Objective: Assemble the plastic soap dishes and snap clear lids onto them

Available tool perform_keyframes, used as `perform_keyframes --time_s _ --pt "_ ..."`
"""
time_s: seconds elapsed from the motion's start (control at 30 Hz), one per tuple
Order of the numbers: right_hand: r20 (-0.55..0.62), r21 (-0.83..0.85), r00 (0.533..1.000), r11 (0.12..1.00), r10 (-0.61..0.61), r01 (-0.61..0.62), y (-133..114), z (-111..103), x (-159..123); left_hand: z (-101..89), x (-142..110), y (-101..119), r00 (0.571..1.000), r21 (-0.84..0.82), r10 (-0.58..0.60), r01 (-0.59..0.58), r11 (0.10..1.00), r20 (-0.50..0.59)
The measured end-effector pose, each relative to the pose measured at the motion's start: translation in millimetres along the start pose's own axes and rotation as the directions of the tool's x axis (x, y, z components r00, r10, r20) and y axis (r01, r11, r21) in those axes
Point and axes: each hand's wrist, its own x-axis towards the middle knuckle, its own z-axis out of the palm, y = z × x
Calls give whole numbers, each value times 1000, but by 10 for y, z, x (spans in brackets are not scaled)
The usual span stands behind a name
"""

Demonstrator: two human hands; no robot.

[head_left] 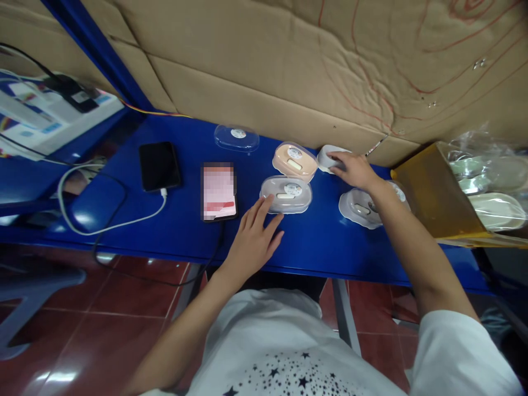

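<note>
head view: contact at two points

landmark: the clear oval case (pixel 286 194) on the blue counter (pixel 313 247). the left hand (pixel 251 242) lies just below it, fingers spread apart, fingertips (pixel 269 202) touching its near edge. no grip seen.

right of the landmark, the right hand (pixel 355 170) rests on a white oval case (pixel 328 159), fingers together over its top. clamped or only resting: cannot tell.

just behind the landmark sits a peach oval case (pixel 295 162). further behind and to the left lies a clear oval lid (pixel 236 137). to the right, under the right forearm (pixel 406 242), sits a frilled white tray (pixel 358 209) holding a case.

left of the landmark: a phone with a blurred screen (pixel 218 191), then a black phone (pixel 159 166) on a white charging cable (pixel 111 212).

writing: round labels (pixel 293 153) on the cases, too small to read. no brand legible.
</note>
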Motion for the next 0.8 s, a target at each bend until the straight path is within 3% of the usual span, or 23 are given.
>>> perform_keyframes --time_s 0.27,0.4,0.5,0.57,0.63,0.7,0.73,0.8 --pt "-21 -19 999 999 -33 33 -146 93 -44 -12 4 4 1000 -26 -10 11 1000 28" --pt "-240 121 971 992 -18 48 -211 -26 -294 -12 21 -19 1000 -77 -20 22 997 20" --pt "-397 167 918 983 -6 79 -483 -183 -684 -69 -10 32 997 -259 -49 32 965 -60" --pt "-474 128 875 976 -98 179 -806 -255 -1043 -131 -77 128 987 -539 -137 73 839 -80" --pt "-445 83 851 933 -279 350 -1178 -250 -1427 -188 -179 251 981 -812 -193 131 569 23" --pt "-373 74 826 874 -423 481 -1513 -155 -1768 -222 -302 353 973 -905 -165 211 369 159" --pt "-342 79 825 861 -450 502 -1645 -80 -1905 -227 -365 383 966 -897 -151 253 362 211" --pt "-315 95 830 854 -461 511 -1817 95 -2092 -213 -479 398 952 -816 -153 307 489 267"
